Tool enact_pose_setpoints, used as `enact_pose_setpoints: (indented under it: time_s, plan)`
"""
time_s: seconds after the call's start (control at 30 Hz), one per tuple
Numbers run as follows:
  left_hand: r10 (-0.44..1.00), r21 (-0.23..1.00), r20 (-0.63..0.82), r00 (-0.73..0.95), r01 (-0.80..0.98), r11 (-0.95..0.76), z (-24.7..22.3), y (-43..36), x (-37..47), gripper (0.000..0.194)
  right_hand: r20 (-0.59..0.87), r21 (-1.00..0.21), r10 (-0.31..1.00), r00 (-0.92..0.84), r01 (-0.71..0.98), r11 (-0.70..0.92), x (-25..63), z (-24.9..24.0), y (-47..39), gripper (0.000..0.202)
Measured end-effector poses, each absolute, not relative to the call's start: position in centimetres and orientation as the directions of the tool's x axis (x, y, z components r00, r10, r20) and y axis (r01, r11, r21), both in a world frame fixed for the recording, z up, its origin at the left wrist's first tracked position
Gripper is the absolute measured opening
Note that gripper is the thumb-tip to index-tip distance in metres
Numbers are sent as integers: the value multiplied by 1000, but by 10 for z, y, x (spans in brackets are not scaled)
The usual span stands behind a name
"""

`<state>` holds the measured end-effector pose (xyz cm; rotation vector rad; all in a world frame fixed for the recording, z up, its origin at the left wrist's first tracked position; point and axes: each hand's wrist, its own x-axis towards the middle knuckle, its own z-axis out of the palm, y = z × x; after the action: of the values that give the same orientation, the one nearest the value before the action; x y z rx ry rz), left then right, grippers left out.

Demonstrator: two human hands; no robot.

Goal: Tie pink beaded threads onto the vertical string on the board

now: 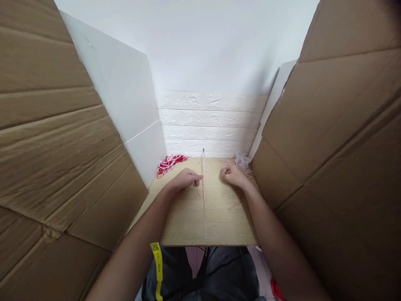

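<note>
A thin pale cord (pixel 204 209) runs from a small hook (pixel 203 149) at the wall straight down over the wooden board to its front edge. My left hand (pixel 187 179) is closed at the cord's left side, thumb and finger pinched on it. A loose thread end (pixel 198 191) hangs below those fingers. To the right of the cord, apart from it, my right hand (pixel 234 174) is closed with its fingertips together. Whatever thread it may pinch is too fine to make out.
Red and white cords (pixel 171 164) lie heaped at the board's back left. Small clear cups (pixel 242 160) and pinkish cords (pixel 227 162) are at the back right. Tall cardboard panels (pixel 103 167) stand on both sides. The wooden board (pixel 184 225) ends above my lap.
</note>
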<state>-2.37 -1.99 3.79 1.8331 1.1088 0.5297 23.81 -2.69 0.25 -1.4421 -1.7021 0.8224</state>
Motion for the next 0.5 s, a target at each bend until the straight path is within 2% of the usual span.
enact_pose_setpoints:
  time_s: [0.03,0.1,0.2,0.3,0.5]
  plan:
    - [875,863,-70,478,470,-187,38,-20,-23,47,140,-762,990,12,640,100,235,-2,-26,4]
    - [906,865,-49,421,471,-172,38,-21,-21,45,165,-683,985,51,726,77,228,-7,-25,17]
    - [933,862,-38,358,485,-151,37,-21,-19,44,225,-649,970,-89,729,218,216,-13,-25,41]
    - [943,861,-29,332,488,-145,35,-21,-18,42,243,-555,936,-254,755,349,205,-18,-24,56]
    - [948,865,-11,318,479,-151,32,-18,-16,41,91,-466,957,-275,838,285,196,-22,-23,61]
